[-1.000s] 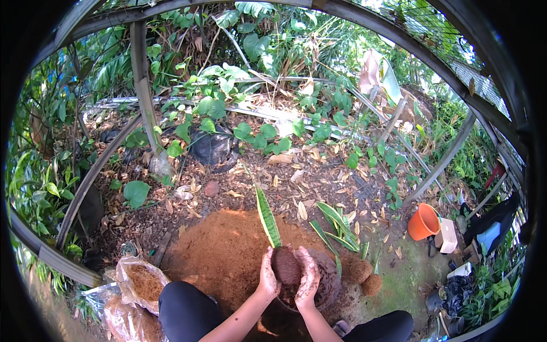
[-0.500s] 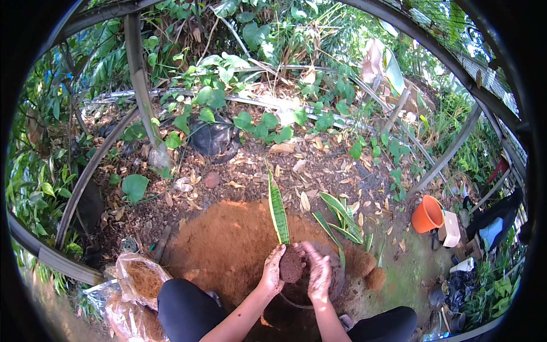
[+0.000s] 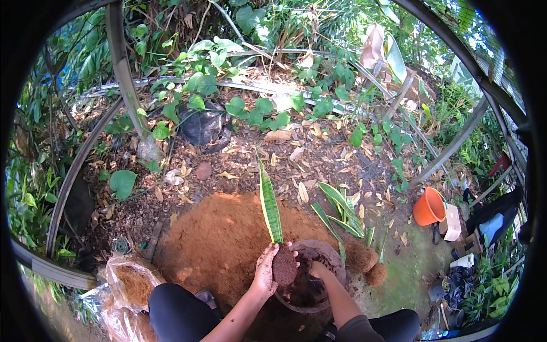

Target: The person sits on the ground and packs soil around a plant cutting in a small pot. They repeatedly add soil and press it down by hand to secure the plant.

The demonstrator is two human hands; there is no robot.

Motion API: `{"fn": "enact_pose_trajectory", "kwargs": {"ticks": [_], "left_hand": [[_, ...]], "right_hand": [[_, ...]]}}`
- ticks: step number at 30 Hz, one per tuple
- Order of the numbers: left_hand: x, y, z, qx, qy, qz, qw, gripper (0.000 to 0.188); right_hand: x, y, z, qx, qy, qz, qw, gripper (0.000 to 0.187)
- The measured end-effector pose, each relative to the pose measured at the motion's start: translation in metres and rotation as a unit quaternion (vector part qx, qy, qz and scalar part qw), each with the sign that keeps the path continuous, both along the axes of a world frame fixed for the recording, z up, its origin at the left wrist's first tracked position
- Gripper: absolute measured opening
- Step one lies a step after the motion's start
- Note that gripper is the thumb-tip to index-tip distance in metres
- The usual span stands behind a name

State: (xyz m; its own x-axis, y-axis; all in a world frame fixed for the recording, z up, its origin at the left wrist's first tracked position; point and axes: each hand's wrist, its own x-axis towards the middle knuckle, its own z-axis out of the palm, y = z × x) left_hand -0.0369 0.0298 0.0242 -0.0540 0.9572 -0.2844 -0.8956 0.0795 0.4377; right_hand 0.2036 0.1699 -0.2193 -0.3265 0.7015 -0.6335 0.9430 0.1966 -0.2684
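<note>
My left hand [image 3: 264, 272] is wrapped round a dark brown ball of soil [image 3: 284, 265], its fingers muddy. From the top of the ball a single snake plant leaf [image 3: 270, 208], green with yellow edges, stands upright. To the right of it, my right hand [image 3: 320, 270] reaches down into a round basin [image 3: 317, 310] of dark wet soil. Its fingers are hidden in there, so their hold cannot be seen. More snake plant leaves [image 3: 343, 210] lie just beyond the basin, and brown fibre-covered balls [image 3: 361, 257] rest at its right side.
A mound of reddish-brown soil [image 3: 199, 239] spreads ahead and left of the basin. Clear plastic bags of brown fibre [image 3: 134, 279] stand by my left knee. An orange bucket [image 3: 428, 207] and a cardboard box [image 3: 450, 223] are at the right. Dry leaves cover the ground beyond.
My right hand has left the soil ball and gone down into the basin. My left hand still holds the ball with its leaf, now shifted slightly left in the picture.
</note>
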Motion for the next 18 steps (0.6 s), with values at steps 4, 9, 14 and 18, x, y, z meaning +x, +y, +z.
{"fn": "enact_pose_trajectory", "kwargs": {"ticks": [4,9,14,18], "left_hand": [[0.002,0.0,-0.002,-0.02,-0.018,-0.002,1.0,0.031],[0.005,0.002,-0.003,-0.025,0.001,-0.009,1.0,0.028],[0.005,0.002,-0.005,-0.02,0.02,-0.008,1.0,0.028],[0.005,0.0,-0.005,-0.036,0.013,-0.007,0.999,0.028]], "right_hand": [[-0.023,0.0,-0.004,0.057,0.043,0.085,0.994,0.077],[-0.033,-0.007,-0.026,0.041,0.001,0.151,0.988,0.08],[-0.021,-0.026,-0.011,-0.041,-0.036,0.117,0.992,0.077],[-0.027,-0.026,0.011,-0.105,-0.097,0.116,0.983,0.067]]}}
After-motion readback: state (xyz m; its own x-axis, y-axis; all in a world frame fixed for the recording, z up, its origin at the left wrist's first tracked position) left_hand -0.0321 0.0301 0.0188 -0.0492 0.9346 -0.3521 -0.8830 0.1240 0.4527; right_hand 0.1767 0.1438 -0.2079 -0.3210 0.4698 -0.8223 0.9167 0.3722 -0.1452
